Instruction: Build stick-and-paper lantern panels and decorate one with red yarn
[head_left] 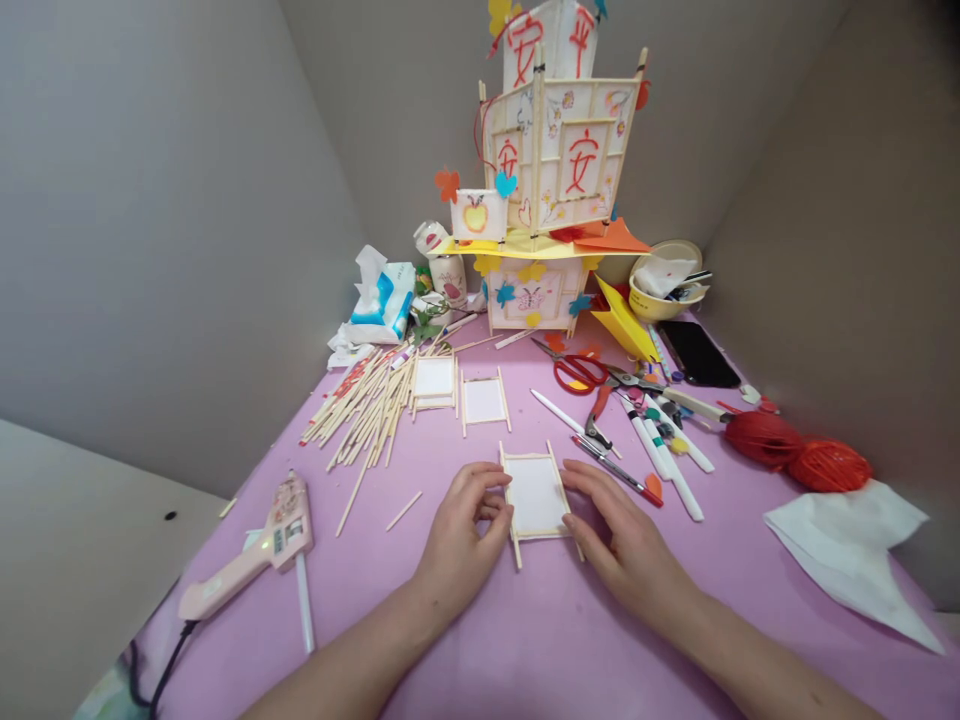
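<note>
A small stick frame (534, 492) with a white paper panel lies on the purple tabletop in front of me. My left hand (471, 520) holds its left side stick, fingertips at the upper part and thumb lower down. On the opposite side, my right hand (619, 525) grips the right stick between fingers and thumb. Just beyond it rests a second paper-backed frame (484, 400). To that one's left, another frame (434, 380) sits against a pile of wooden sticks (367, 400).
A pink glue gun (251, 560) with a cord lies at left. A decorated paper lantern (559, 170) stands at the back. Red scissors (581, 372), pliers (600, 412), markers (667, 450), red yarn (829, 465), a phone (699, 353) and white tissue (851, 550) occupy the right.
</note>
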